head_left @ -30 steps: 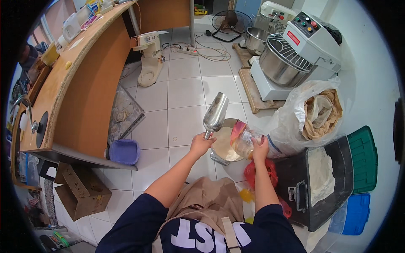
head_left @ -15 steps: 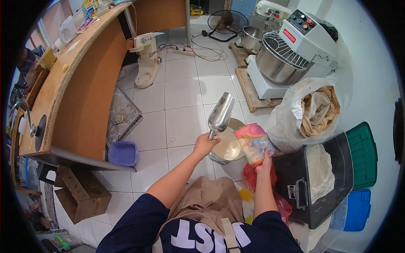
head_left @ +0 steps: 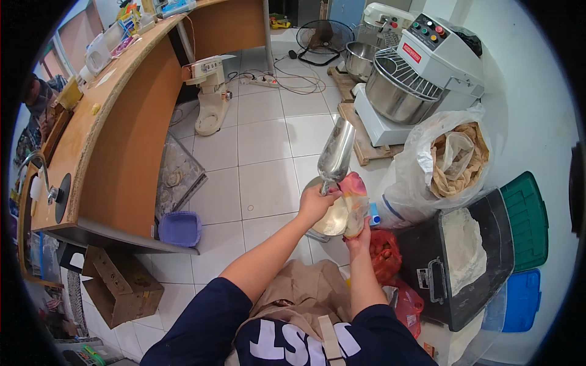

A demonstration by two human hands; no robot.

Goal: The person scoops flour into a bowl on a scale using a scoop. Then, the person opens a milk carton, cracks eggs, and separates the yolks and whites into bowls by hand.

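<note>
Spiral mixer [head_left: 408, 100]: red brand plate [head_left: 412, 52] on head. Black tub [head_left: 421, 241]: small pale label [head_left: 423, 279], illegible. Navy shirt [head_left: 207, 317]: large white letters [head_left: 265, 341]. Metal bowl [head_left: 314, 183]: pale contents, below hands. Steel scoop [head_left: 337, 152]: raised, handle wrapped by closed fingers of left hand [head_left: 317, 204]. Printed plastic packet [head_left: 356, 204]: over bowl's right side, lower end gripped by curled fingers of right hand [head_left: 359, 239]; print too blurred. Apparent step: packet handling over bowl; next move likely calls for steady grip, scoop clear.

Near you, the bowl [head_left: 312, 184] stands between the counter [head_left: 125, 146] on your left and the flour tub [head_left: 421, 247] on your right; far right, beyond the sack [head_left: 418, 174], the spiral mixer [head_left: 400, 94] sits on a pallet [head_left: 361, 139].
</note>
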